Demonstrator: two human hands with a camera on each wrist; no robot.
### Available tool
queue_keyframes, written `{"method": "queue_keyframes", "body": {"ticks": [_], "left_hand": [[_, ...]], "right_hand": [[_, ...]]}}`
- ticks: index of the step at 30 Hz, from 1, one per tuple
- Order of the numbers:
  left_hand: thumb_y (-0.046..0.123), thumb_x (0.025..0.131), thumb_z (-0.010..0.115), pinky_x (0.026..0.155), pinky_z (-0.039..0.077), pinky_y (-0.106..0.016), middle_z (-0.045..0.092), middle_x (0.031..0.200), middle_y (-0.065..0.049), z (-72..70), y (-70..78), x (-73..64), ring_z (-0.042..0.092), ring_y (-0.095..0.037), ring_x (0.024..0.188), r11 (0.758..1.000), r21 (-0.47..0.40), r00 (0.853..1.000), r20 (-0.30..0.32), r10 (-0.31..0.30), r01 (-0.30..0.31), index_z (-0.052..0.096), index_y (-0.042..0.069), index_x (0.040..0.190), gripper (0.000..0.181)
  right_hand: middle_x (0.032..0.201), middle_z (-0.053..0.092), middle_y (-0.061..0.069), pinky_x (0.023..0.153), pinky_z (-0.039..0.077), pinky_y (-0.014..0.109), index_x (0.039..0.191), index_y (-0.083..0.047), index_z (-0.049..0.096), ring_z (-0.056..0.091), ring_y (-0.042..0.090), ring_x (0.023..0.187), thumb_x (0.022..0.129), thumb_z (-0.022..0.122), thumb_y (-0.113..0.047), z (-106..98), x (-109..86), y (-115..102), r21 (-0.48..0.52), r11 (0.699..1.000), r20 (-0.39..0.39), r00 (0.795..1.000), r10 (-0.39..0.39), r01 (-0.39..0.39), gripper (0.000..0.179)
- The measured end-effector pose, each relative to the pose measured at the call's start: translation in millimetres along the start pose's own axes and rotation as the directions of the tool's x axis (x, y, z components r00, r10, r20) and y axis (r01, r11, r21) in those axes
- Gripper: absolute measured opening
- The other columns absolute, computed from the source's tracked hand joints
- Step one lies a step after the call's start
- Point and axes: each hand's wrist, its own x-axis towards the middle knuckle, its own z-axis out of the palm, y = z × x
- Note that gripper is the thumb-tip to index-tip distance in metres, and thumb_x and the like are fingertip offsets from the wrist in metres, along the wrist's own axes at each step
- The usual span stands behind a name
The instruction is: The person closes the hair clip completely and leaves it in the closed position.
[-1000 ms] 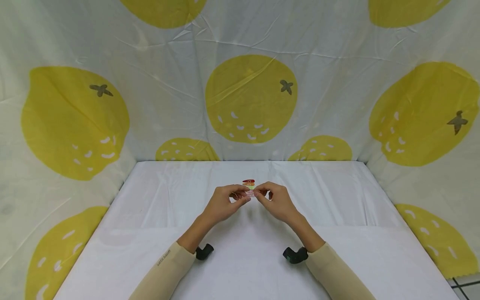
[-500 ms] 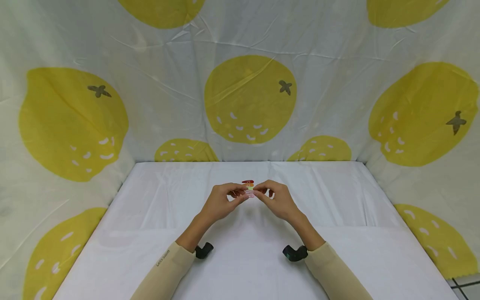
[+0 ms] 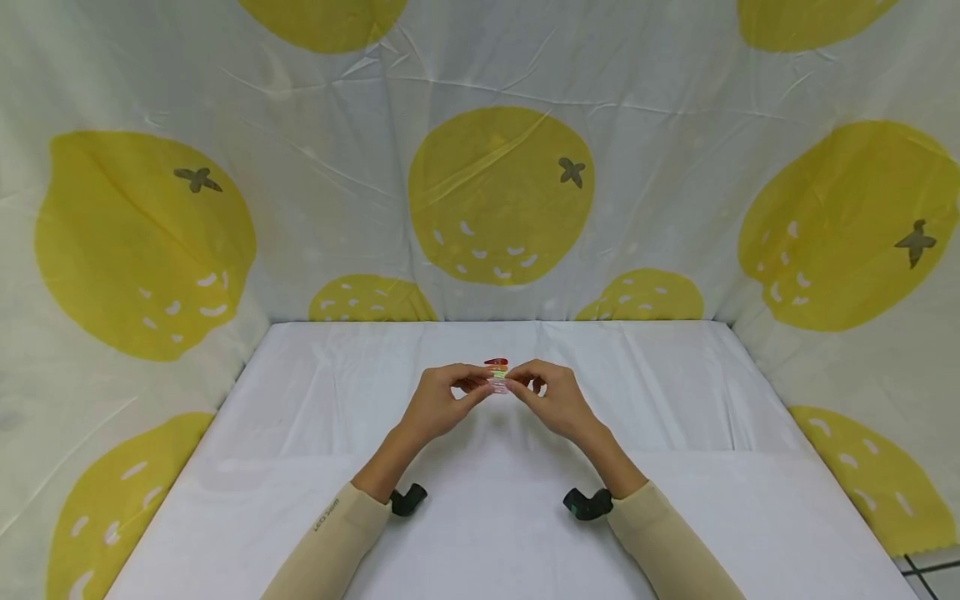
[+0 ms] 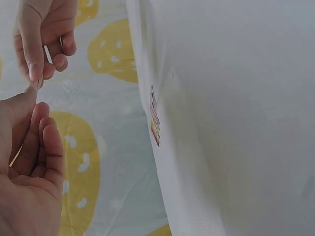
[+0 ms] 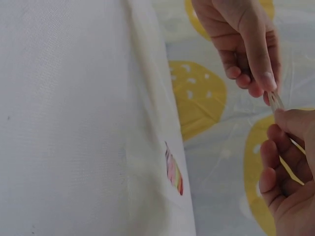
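Note:
My left hand point(image 3: 442, 400) and right hand point(image 3: 555, 400) meet over the far part of the table, fingertips close together. Between them is a small, slim, pale hair clip point(image 5: 275, 101). The left thumb and fingers pinch one end, and the right thumb and fingers pinch the other. Fingertips cover most of the clip. Below the hands, a short row of coloured snap hair clips point(image 4: 155, 118) lies side by side on the table. A red clip point(image 3: 496, 362) forms the far end, followed by orange, yellow-green and pink ones; the hands partly hide the row in the head view.
A white cloth covers the table point(image 3: 495, 525), its far edge meeting a hanging curtain point(image 3: 660, 192) printed with yellow fruit. The curtain also encloses both sides. A black wrist camera point(image 3: 408, 500) sits inside the left cuff, another camera point(image 3: 588, 504) inside the right.
Both hands have shifted only slightly, the left a little up and to the left. The two-handed pinch on the clip continues, and the row on the table looks the same.

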Motion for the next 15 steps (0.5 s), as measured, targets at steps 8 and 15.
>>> {"method": "queue_keyframes", "body": {"ticks": [8,15], "left_hand": [[0.028,0.093,0.079,0.074,0.059,-0.025,0.079,0.098,0.005,0.0,1.4,-0.8,0.07,-0.006,0.079,0.999,0.005,0.999,-0.042,0.032,-0.032,0.081,0.018,0.106,0.016],[0.027,0.092,0.08,0.072,0.059,-0.026,0.079,0.093,0.006,-0.6,3.1,-1.7,0.069,-0.006,0.076,1.0,0.005,0.997,-0.078,0.025,-0.025,0.082,0.017,0.1,0.013]], "right_hand": [[0.091,0.074,-0.01,0.07,0.053,0.029,0.102,-0.021,0.078,0.059,0.01,0.078,0.096,0.076,-0.025,2.8,0.1,1.2,-0.006,1.0,-0.015,1.0,-0.006,0.006,0.008],[0.089,0.074,-0.011,0.068,0.052,0.028,0.101,-0.02,0.078,0.059,0.009,0.077,0.095,0.076,-0.025,3.9,-1.9,2.3,-0.008,0.999,-0.034,0.998,-0.048,0.047,0.007]]}}
